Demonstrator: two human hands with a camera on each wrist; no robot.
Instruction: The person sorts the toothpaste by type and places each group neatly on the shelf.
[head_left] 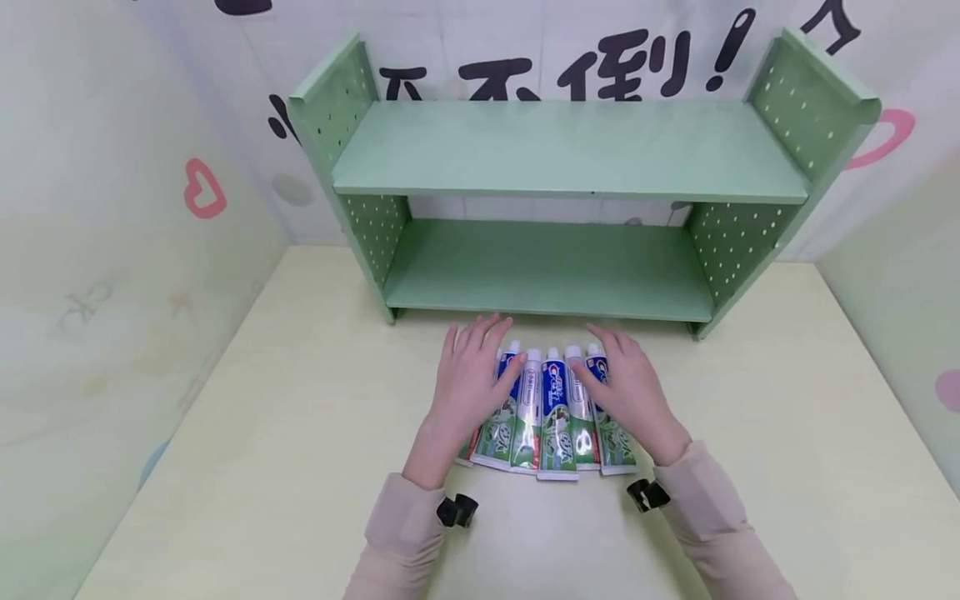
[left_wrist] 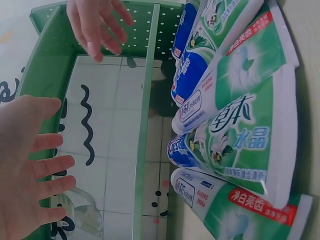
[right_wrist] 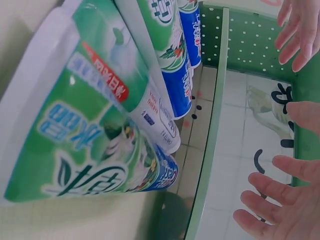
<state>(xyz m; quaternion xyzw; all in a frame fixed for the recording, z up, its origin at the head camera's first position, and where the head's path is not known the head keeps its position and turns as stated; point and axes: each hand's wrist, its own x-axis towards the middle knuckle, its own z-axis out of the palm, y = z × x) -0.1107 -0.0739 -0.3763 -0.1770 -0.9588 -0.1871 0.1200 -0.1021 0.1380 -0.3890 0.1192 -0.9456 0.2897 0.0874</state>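
Observation:
Several toothpaste tubes [head_left: 556, 417] lie side by side on the table, caps toward the shelf. Some have blue and green prints; others are white, green and red. My left hand [head_left: 468, 379] hovers over the row's left end, partly covering the tubes there. Over the right end is my right hand [head_left: 633, 396], hiding part of the outermost tube. Both wrist views show the fingers spread and nothing held: the left hand [left_wrist: 30, 170] in its own view, the right hand [right_wrist: 287, 200] in its own. Large in the right wrist view is a green tube [right_wrist: 95, 130].
A green two-tier shelf [head_left: 555, 262] with perforated side panels stands behind the tubes, at the back wall. The pale table [head_left: 285, 467] extends to either side, with walls left and right. Black wristbands [head_left: 457, 510] sit at both cuffs.

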